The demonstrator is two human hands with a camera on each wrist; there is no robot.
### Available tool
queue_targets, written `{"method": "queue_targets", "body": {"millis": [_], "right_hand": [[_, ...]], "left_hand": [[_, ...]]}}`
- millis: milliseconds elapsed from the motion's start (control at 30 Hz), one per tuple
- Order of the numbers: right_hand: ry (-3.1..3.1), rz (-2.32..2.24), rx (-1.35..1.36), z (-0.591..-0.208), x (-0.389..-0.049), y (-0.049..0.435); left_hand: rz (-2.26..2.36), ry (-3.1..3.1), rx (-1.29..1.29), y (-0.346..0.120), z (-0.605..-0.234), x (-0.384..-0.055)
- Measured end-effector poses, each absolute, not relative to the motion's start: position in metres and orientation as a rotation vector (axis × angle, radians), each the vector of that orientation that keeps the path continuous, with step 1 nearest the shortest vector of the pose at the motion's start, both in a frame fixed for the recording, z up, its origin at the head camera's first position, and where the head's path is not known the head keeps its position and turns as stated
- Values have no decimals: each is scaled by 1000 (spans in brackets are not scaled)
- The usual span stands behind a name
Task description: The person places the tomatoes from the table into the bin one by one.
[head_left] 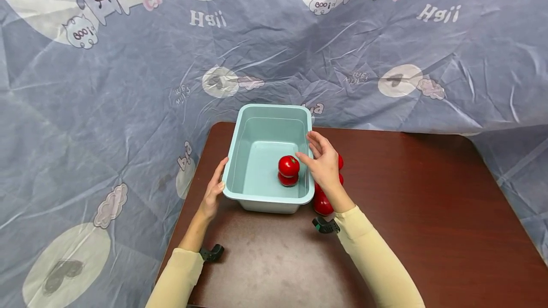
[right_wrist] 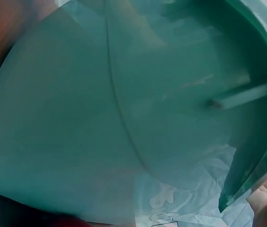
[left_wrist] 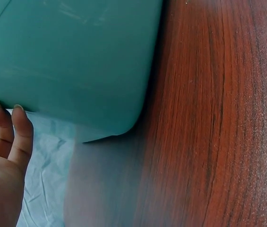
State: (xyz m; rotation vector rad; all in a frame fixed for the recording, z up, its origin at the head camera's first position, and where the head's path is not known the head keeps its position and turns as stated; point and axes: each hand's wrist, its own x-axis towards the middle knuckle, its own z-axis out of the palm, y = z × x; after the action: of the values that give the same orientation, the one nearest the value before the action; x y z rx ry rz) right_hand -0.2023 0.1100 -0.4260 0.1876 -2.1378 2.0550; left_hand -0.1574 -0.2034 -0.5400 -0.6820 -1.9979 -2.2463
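Note:
A light blue-green plastic bin stands on the table, with a red tomato inside near its right wall. Just below that tomato shows another red rounded shape. My left hand lies against the bin's left side; in the left wrist view its fingertips touch the outer wall. Over the right rim is my right hand, thumb and fingers spread apart with nothing between them, the thumb reaching over the inside near the tomato. More red tomatoes lie outside, partly hidden behind the right hand and bin.
The dark reddish-brown table extends to the right of the bin. A bluish cartoon-printed cloth hangs behind and along the left. Black wrist-worn devices are on the left wrist and right wrist.

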Motion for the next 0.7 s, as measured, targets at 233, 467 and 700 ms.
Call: {"method": "queue_targets", "body": {"millis": [233, 467, 700], "right_hand": [[-2128, 2029, 164, -423, -195, 113], [-2070, 1986, 100, -456, -201, 130], [-2091, 1985, 14, -469, -195, 144]], "left_hand": [[-2233, -2016, -660, -202, -540, -156], [-2235, -2023, -653, -201, -539, -156], [-2248, -2012, -642, -200, -538, -156]]}}
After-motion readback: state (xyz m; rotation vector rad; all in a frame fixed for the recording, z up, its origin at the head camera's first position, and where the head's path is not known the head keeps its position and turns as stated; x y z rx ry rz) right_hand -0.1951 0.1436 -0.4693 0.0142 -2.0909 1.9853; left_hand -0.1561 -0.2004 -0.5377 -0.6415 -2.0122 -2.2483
